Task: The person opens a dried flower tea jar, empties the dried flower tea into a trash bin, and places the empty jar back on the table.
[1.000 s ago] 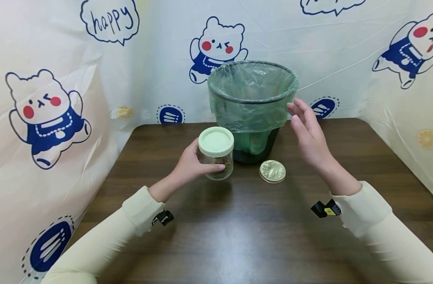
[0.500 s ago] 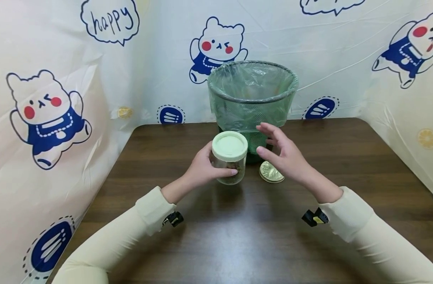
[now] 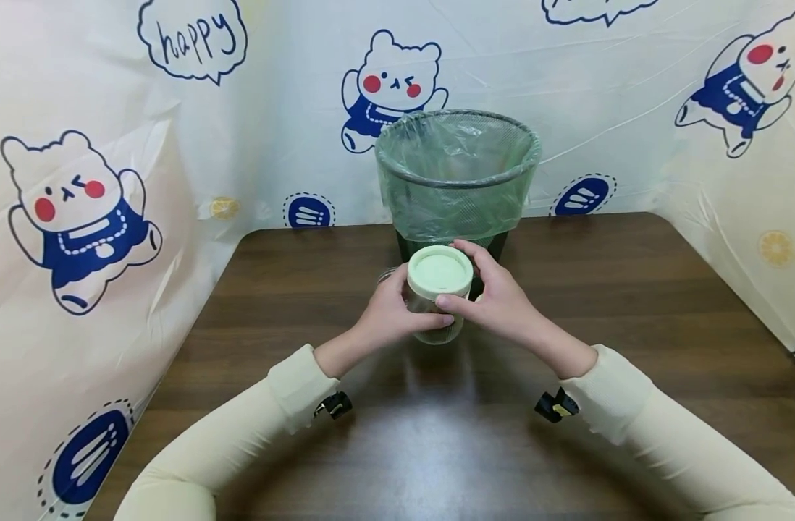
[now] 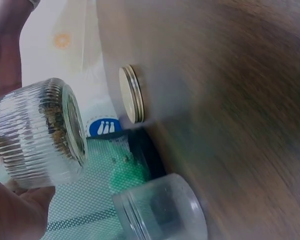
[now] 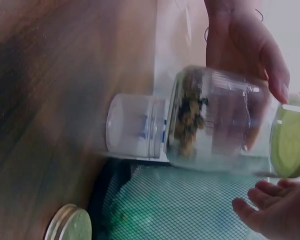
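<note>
A ribbed clear jar [image 3: 439, 334] with a pale green lid [image 3: 440, 269] stands upright in my left hand [image 3: 387, 315], which grips its side. Brown crumbly bits [image 5: 190, 115] lie at the jar's bottom. My right hand [image 3: 505, 307] is spread around the lid's right side, thumb in front and fingers behind. Its fingers [image 5: 262, 200] lie close to the lid in the right wrist view; whether they press on it is unclear. Behind the left hand is a second clear jar [image 4: 160, 210] without a lid. Gold lids [image 4: 132, 95] lie on the table, mostly hidden in the head view.
A mesh bin [image 3: 449, 206] with a green plastic liner stands at the table's back, just behind the hands. The brown wooden table [image 3: 254, 347] is enclosed by a printed curtain [image 3: 274, 108] at the back and sides.
My left hand has carried the jar to the right and slightly nearer. My right hand has come in from the right, beside the bin, to the jar's lid. The second jar's rim has come into view.
</note>
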The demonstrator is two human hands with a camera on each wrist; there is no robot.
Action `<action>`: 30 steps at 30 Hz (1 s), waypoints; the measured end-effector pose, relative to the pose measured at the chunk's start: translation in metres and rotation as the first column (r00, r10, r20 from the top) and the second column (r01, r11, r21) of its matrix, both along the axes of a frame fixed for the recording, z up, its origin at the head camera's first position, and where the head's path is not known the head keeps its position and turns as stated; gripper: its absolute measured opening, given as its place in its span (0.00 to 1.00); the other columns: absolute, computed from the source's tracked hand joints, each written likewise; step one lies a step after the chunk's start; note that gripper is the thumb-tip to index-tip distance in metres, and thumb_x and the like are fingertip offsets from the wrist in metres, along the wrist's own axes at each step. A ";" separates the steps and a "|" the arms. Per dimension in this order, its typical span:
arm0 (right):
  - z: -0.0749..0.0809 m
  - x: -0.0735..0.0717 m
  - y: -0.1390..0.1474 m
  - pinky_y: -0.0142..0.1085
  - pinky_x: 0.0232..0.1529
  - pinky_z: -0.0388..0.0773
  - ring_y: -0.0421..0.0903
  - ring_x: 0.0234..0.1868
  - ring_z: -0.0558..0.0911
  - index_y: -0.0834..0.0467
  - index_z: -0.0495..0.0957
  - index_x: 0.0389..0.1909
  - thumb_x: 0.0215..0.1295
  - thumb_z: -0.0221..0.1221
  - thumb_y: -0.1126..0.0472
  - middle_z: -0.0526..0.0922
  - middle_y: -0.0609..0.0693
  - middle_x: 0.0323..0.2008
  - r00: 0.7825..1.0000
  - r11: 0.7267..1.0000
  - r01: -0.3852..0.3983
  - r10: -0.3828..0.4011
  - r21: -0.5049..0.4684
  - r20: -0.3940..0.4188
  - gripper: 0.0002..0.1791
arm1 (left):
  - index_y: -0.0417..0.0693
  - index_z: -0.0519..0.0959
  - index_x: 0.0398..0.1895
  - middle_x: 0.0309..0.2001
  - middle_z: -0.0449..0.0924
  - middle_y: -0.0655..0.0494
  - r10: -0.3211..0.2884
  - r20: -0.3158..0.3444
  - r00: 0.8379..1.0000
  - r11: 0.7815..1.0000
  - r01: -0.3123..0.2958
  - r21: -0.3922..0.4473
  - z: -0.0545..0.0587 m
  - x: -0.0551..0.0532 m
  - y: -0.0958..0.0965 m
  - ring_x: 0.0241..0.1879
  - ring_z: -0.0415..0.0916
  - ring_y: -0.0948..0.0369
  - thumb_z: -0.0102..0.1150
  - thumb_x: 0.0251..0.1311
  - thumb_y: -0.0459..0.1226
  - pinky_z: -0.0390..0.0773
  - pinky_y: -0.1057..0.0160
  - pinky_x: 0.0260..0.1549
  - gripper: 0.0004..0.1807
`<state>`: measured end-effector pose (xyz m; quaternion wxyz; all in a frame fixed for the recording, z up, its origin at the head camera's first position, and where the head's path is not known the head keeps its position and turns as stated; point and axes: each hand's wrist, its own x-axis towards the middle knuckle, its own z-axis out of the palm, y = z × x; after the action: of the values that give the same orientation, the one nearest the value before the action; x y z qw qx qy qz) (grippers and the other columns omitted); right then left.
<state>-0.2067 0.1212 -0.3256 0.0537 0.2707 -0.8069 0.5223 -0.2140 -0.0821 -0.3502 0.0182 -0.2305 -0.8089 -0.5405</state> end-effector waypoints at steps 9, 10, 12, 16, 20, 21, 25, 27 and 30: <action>-0.003 0.004 -0.009 0.48 0.55 0.69 0.52 0.56 0.72 0.60 0.59 0.68 0.50 0.73 0.56 0.72 0.57 0.59 0.986 0.987 0.161 -0.160 -0.016 0.054 0.47 | 0.45 0.68 0.64 0.57 0.75 0.55 0.047 -0.066 0.997 0.999 -0.048 -0.012 -0.004 0.002 0.012 0.55 0.71 0.61 0.78 0.44 0.42 0.74 0.55 0.54 0.43; -0.004 0.004 -0.009 0.48 0.54 0.69 0.51 0.55 0.73 0.60 0.60 0.68 0.49 0.74 0.56 0.72 0.56 0.58 0.984 0.985 0.170 -0.168 -0.025 0.060 0.47 | 0.45 0.68 0.63 0.56 0.75 0.55 0.051 -0.078 0.996 0.999 -0.052 -0.014 -0.005 0.002 0.013 0.54 0.72 0.61 0.78 0.43 0.42 0.74 0.55 0.53 0.42; -0.004 0.004 -0.010 0.47 0.53 0.70 0.51 0.54 0.73 0.59 0.62 0.66 0.48 0.74 0.55 0.73 0.55 0.57 0.983 0.983 0.177 -0.173 -0.048 0.068 0.45 | 0.45 0.69 0.62 0.55 0.76 0.56 0.055 -0.098 0.994 0.998 -0.057 -0.017 -0.005 0.003 0.015 0.53 0.72 0.62 0.78 0.43 0.41 0.75 0.54 0.52 0.41; -0.006 0.004 -0.010 0.47 0.50 0.70 0.51 0.51 0.74 0.60 0.65 0.63 0.47 0.75 0.56 0.74 0.55 0.55 0.983 0.982 0.173 -0.168 -0.070 0.074 0.42 | 0.47 0.70 0.61 0.53 0.77 0.57 0.060 -0.123 0.991 0.997 -0.066 -0.041 -0.006 0.005 0.018 0.51 0.73 0.63 0.79 0.42 0.42 0.76 0.54 0.50 0.41; -0.008 0.005 -0.008 0.47 0.47 0.71 0.51 0.49 0.75 0.60 0.66 0.61 0.47 0.74 0.56 0.76 0.56 0.53 0.985 0.983 0.165 -0.160 -0.074 0.067 0.41 | 0.47 0.71 0.60 0.52 0.78 0.58 0.056 -0.139 0.989 0.996 -0.065 -0.061 -0.006 0.006 0.018 0.50 0.73 0.63 0.80 0.40 0.42 0.76 0.56 0.48 0.41; -0.008 0.005 -0.008 0.47 0.47 0.72 0.51 0.49 0.75 0.60 0.66 0.61 0.47 0.74 0.56 0.76 0.56 0.53 0.985 0.983 0.166 -0.162 -0.074 0.064 0.40 | 0.46 0.71 0.60 0.52 0.78 0.58 0.052 -0.142 0.988 0.996 -0.060 -0.058 -0.006 0.006 0.018 0.50 0.73 0.63 0.80 0.40 0.42 0.76 0.55 0.48 0.41; -0.010 0.005 -0.007 0.46 0.46 0.72 0.51 0.47 0.75 0.60 0.67 0.60 0.46 0.74 0.56 0.77 0.55 0.51 0.984 0.982 0.172 -0.168 -0.081 0.054 0.40 | 0.47 0.72 0.60 0.51 0.78 0.58 0.039 -0.147 0.988 0.998 -0.045 -0.038 -0.007 0.006 0.018 0.49 0.73 0.63 0.80 0.39 0.41 0.76 0.56 0.47 0.41; -0.011 0.006 -0.007 0.47 0.46 0.72 0.51 0.47 0.75 0.60 0.67 0.60 0.46 0.74 0.56 0.77 0.55 0.51 0.985 0.981 0.170 -0.167 -0.090 0.049 0.40 | 0.47 0.72 0.60 0.51 0.78 0.58 0.028 -0.151 0.988 0.999 -0.031 -0.017 -0.008 0.006 0.018 0.48 0.73 0.63 0.80 0.39 0.40 0.76 0.56 0.46 0.41; -0.011 0.006 -0.007 0.47 0.46 0.72 0.51 0.47 0.75 0.60 0.67 0.60 0.45 0.75 0.57 0.77 0.55 0.51 0.987 0.981 0.160 -0.157 -0.108 0.041 0.40 | 0.47 0.72 0.60 0.50 0.79 0.58 0.021 -0.165 0.986 1.000 -0.021 -0.002 -0.011 0.006 0.018 0.48 0.73 0.64 0.80 0.39 0.40 0.76 0.58 0.45 0.41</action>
<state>-0.2007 0.1143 -0.3370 0.0973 0.1938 -0.7964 0.5646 -0.2085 -0.0641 -0.3608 0.0905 -0.2659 -0.8079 -0.5180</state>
